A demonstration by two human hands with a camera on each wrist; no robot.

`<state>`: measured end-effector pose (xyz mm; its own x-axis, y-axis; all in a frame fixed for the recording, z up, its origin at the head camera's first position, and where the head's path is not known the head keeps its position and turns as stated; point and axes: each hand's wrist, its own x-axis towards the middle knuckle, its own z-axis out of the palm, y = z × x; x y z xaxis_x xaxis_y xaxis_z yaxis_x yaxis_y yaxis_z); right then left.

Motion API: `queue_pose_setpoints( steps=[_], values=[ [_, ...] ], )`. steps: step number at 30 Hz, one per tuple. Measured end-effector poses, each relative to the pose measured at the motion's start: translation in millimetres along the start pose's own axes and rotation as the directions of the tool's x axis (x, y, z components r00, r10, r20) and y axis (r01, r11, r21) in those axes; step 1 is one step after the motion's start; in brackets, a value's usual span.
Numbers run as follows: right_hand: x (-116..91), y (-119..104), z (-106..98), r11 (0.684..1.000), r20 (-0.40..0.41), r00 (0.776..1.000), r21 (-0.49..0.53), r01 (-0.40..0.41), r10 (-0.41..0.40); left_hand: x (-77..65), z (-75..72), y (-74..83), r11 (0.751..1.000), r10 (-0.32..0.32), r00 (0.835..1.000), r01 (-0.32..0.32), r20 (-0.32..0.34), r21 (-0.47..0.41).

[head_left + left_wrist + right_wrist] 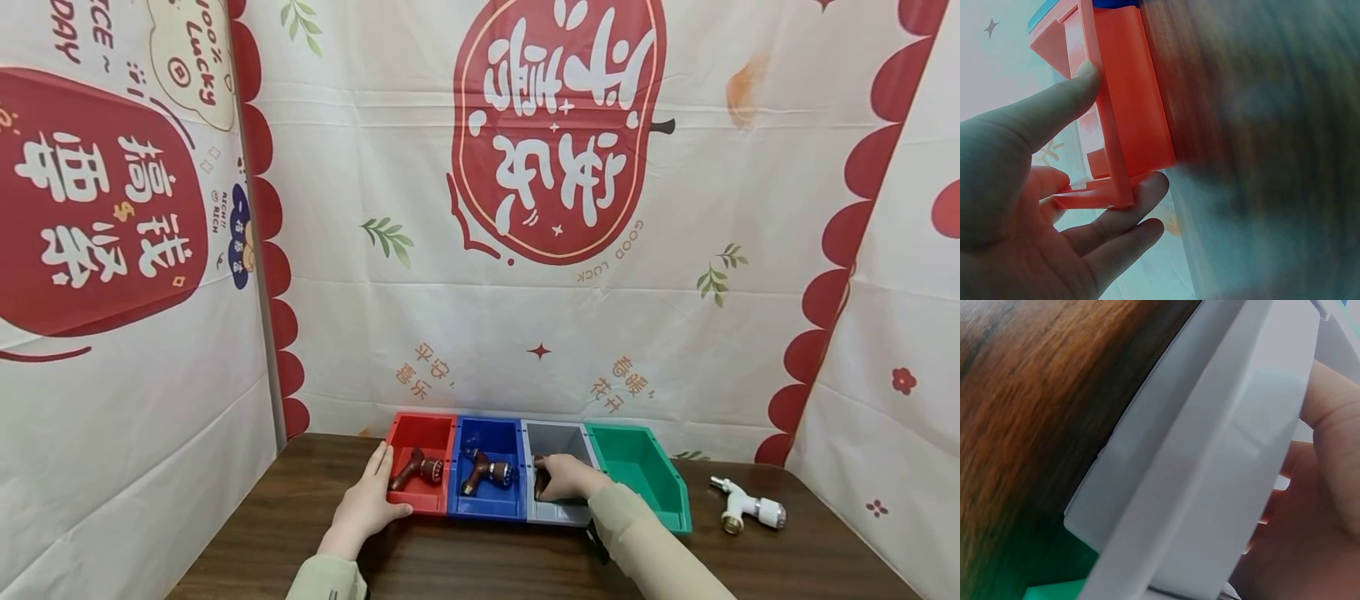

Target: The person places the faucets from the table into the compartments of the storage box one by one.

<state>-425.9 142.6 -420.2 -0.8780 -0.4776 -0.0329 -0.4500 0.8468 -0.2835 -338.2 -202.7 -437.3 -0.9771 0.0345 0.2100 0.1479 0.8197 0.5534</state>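
Observation:
Four-coloured bins stand in a joined row. My left hand (pixel 367 504) grips the near left corner of the red bin (pixel 1138 94), thumb on its front rim and fingers along its side. A brown faucet (pixel 417 469) with a ribbed knob lies in that bin. Another brown faucet (pixel 486 472) with a brass end lies in the blue bin (pixel 491 508). My right hand (pixel 567 477) reaches into the grey bin (pixel 558 512), its fingers pinching a brown faucet (pixel 540 482) mostly hidden by them. In the right wrist view the grey bin's front wall (pixel 1210 462) covers the fingertips.
The green bin (pixel 637 467) ends the row on the right. Farther right, a white faucet (pixel 742 507) lies on the brown wooden table (pixel 465 558). Printed cloth (pixel 405 317) hangs behind the bins and along both sides.

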Motion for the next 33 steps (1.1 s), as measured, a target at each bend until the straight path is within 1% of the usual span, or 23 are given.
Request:
queue_pose_setpoints(
  steps=[6, 9, 12, 18, 23, 26, 31, 33],
  values=[
    [-3.9, -2.1, -3.4, 0.999, -0.002, 1.000, -0.042, -0.021, 0.021, -1.0, -2.5, 5.0, 1.000, 0.007, 1.000, -0.007, -0.004, -0.001],
    [-7.3, -3.6, -7.0, 0.999, 0.005, 1.000, -0.040, -0.027, 0.027, -1.0, -2.6, 6.5, 1.000, 0.008, 1.000, -0.008, 0.001, -0.001],
    [-11.8, -5.7, -12.0, 1.000, -0.003, 1.000, -0.001, -0.015, 0.015, -0.9, -2.0, 5.6, 1.000, 0.008, 1.000, -0.008, 0.005, 0.003],
    [-24.0, -11.1, -28.3, 0.997, -0.086, 0.996, 0.076, 0.033, -0.026, -1.5, -2.0, 1.7, 1.000, 0.002, 1.000, -0.002, 0.013, 0.008],
    [-46.4, -9.9, -50.5, 0.995, -0.153, 0.987, 0.084, 0.049, -0.036, -2.3, -2.4, 1.4, 1.000, 0.015, 1.000, -0.015, 0.014, 0.005],
    [-62.7, -4.9, -66.0, 0.997, -0.196, 0.980, 0.058, 0.057, -0.045, -2.5, -2.5, 1.2, 1.000, 0.025, 1.000, -0.025, 0.010, 0.011],
    [-89.1, 12.3, -90.4, 0.998, -0.251, 0.967, 0.016, 0.057, -0.051, -1.6, -1.9, 0.2, 0.999, 0.036, 0.999, -0.036, 0.015, 0.023],
    [-100.3, 21.5, -100.2, 0.999, -0.266, 0.963, 0.014, 0.046, -0.041, -1.2, -2.0, 0.3, 0.999, 0.043, 0.999, -0.043, 0.019, 0.024]
  ],
)
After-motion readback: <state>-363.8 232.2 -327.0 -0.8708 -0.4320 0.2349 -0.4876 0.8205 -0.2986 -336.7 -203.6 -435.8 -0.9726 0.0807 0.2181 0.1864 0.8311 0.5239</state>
